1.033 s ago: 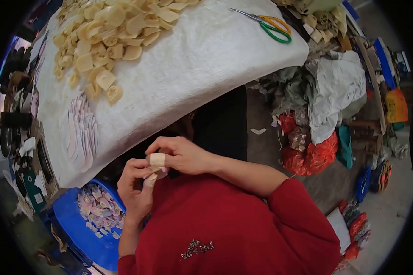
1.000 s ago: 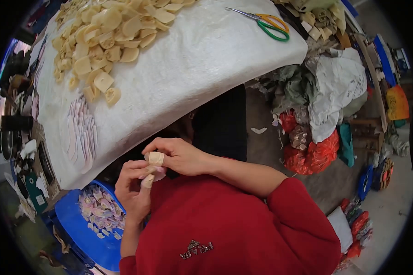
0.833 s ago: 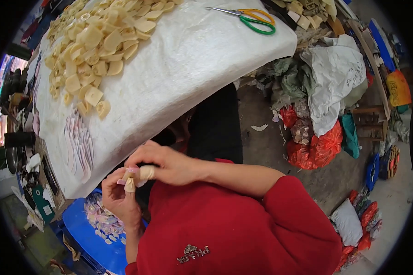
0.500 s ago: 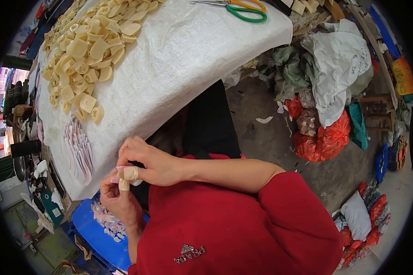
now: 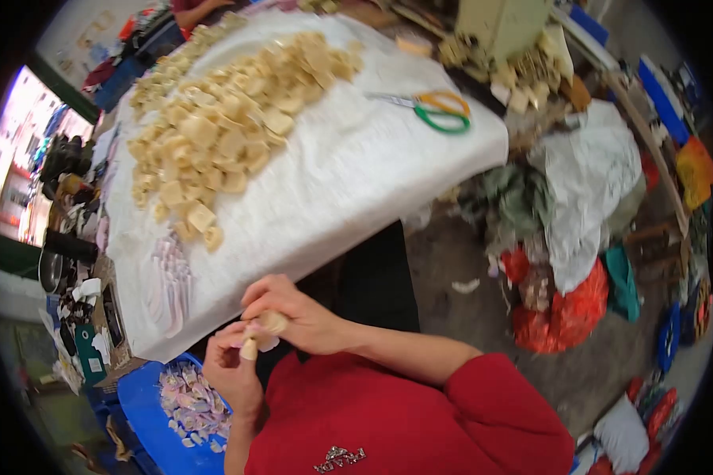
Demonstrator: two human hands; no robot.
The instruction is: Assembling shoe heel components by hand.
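My left hand (image 5: 234, 378) and my right hand (image 5: 303, 321) meet just off the near edge of the white-covered table (image 5: 333, 194). Both are closed, pinching a small pink-and-white piece (image 5: 267, 343) between the fingertips. Most of it is hidden, so its exact kind is unclear. Cream-coloured covers wrap both thumbs. On the table's left corner, near my hands, lies a fanned stack of pale pink-white strips (image 5: 169, 285). Below my left hand stands a blue tub (image 5: 139, 400) holding many pinkish-white scraps (image 5: 192, 400).
A large heap of cream, curved pieces (image 5: 230, 127) covers the table's far left. Scissors (image 5: 444, 112) with orange and green handles lie at the far right. Red plastic bags (image 5: 562, 313) and white sacking (image 5: 590, 182) are on the floor at right. Another person's arm (image 5: 202, 12) shows beyond the table.
The view has tilted up, so the table and heap sit lower in it and the other person's arm appears. My hands stay together on the piece, with the fingers slightly shifted.
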